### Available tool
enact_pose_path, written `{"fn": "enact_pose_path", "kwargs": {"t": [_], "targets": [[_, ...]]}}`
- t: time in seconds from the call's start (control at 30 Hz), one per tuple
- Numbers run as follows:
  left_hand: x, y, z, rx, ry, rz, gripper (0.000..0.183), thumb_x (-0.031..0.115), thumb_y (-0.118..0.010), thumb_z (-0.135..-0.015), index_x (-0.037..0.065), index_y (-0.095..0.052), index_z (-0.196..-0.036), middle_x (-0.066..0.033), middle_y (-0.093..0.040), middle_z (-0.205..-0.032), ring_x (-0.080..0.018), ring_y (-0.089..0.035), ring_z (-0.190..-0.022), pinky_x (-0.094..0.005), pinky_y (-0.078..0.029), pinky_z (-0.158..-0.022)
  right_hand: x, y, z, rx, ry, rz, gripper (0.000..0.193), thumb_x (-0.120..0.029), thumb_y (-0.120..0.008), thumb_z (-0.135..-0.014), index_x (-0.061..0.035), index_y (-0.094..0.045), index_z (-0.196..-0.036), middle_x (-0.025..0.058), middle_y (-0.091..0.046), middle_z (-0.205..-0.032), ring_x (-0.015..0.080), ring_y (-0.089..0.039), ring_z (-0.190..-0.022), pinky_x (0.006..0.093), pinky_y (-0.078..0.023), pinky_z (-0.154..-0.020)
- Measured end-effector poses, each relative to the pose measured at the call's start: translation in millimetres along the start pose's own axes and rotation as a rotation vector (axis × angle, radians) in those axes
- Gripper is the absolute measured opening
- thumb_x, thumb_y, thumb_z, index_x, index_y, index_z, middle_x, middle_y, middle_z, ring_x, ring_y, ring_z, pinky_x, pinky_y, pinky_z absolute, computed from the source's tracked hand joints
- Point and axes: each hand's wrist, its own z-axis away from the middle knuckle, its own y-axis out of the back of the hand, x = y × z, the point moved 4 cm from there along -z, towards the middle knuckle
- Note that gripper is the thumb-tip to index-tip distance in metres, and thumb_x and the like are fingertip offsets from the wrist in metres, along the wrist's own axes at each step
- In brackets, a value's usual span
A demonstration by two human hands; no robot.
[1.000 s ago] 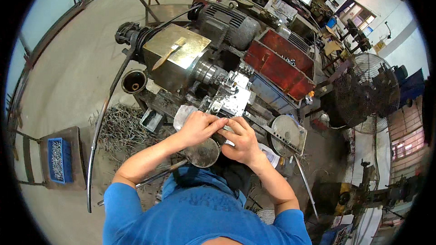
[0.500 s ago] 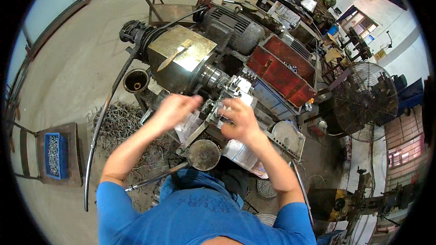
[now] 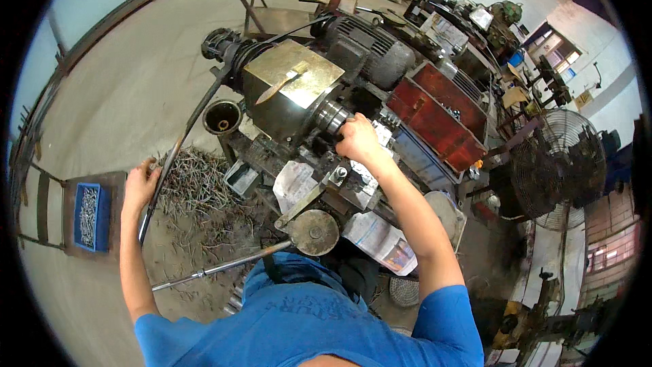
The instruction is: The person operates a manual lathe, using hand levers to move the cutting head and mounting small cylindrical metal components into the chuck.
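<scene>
My left hand (image 3: pixel 141 182) is out at the left, its fingers curled against the long metal lever (image 3: pixel 182 132) that slants down from the machine's far left end. In front of the machine's round steel spindle nose (image 3: pixel 332 116), my right hand (image 3: pixel 358 137) has its fingers closed at the opening. Whatever they hold is hidden. A brass-coloured cover (image 3: pixel 299 61) tops the spindle housing, with a paintbrush (image 3: pixel 280 85) lying on it. Nearer me are a slide with a bolted flat bar handle (image 3: pixel 305 204) and a round metal disc (image 3: pixel 314 232).
Thin metal scraps (image 3: pixel 193 187) are heaped on the floor left of the machine. A blue crate (image 3: pixel 100 217) of small metal parts stands farther left. To the right are a red metal bin (image 3: pixel 435 112) and a large floor fan (image 3: pixel 557 170). Folded paper (image 3: pixel 382 241) lies near my waist.
My left hand has gone from the machine's middle out to the lever, whose lower end now sits higher in view. My right hand has moved forward to the spindle nose.
</scene>
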Motion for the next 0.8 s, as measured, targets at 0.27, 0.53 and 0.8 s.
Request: {"fn": "enact_pose_path", "kwargs": {"t": [0.27, 0.53, 0.8], "targets": [[-0.7, -35.9, 10.7, -0.06, 0.019, -0.33, 0.034, 0.013, -0.058, -0.075, 0.004, -0.056, -0.107, -0.0208, -0.063, -0.077, -0.0376, -0.062, -0.074, -0.0463, -0.049, -0.067, -2.3, 4.6, -4.6, -0.026, -0.039, -0.098, 0.024, -0.018, -0.061, -0.05, 0.0005, -0.065, -0.065, 0.0173, -0.063, -0.077, 0.0335, -0.055, -0.083, 0.0385, -0.047, -0.076], [-114.7, 6.9, -109.9, 0.09, -0.163, -0.753, 0.007, 0.009, -0.054, -0.072, 0.007, -0.061, -0.072, -0.0156, -0.062, -0.068, -0.0325, -0.062, -0.064, -0.0429, -0.049, -0.059, -8.7, 13.2, -3.2, -0.08, -0.031, -0.059, 0.019, -0.019, -0.061, -0.052, -0.0031, -0.065, -0.061, 0.0134, -0.061, -0.072, 0.0319, -0.053, -0.081, 0.0356, -0.046, -0.076], [-38.1, -18.2, -111.8, 0.409, -0.233, -0.278, 0.023, 0.008, -0.055, -0.073, 0.008, -0.065, -0.094, -0.0179, -0.062, -0.089, -0.0354, -0.061, -0.083, -0.0422, -0.05, -0.071, -13.3, 38.5, 21.9, 0.145, 0.09, -0.1, 0.031, -0.015, -0.062, -0.051, -0.0022, -0.065, -0.079, 0.0128, -0.062, -0.091, 0.0304, -0.053, -0.089, 0.0382, -0.042, -0.084]]}}
